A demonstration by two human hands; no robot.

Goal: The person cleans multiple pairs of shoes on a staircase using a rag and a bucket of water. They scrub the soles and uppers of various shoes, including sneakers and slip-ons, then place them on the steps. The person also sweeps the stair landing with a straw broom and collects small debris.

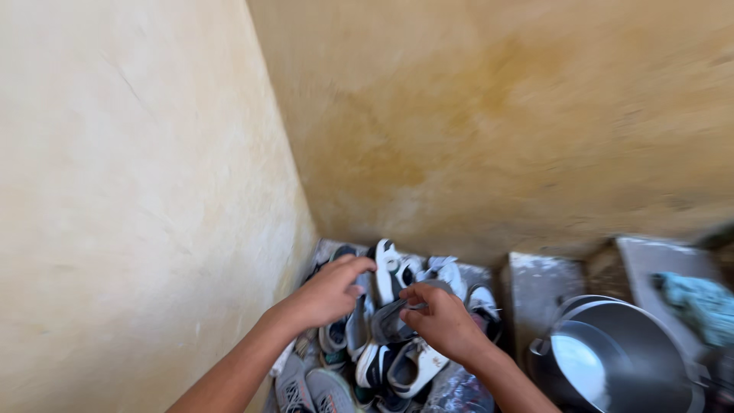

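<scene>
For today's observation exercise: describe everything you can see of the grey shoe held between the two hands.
The grey shoe looks soft, like fabric, and is blurred. It is lifted above a pile of shoes in the wall corner. The right hand pinches its upper edge; the left hand reaches over beside it, contact unclear. Its sole and lacing cannot be made out.

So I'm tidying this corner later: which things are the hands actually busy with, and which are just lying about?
In hand:
left hand
right hand
grey shoe gripped by the right hand
pile of shoes

Lying about:
metal pots
teal cloth
concrete ledge
</scene>
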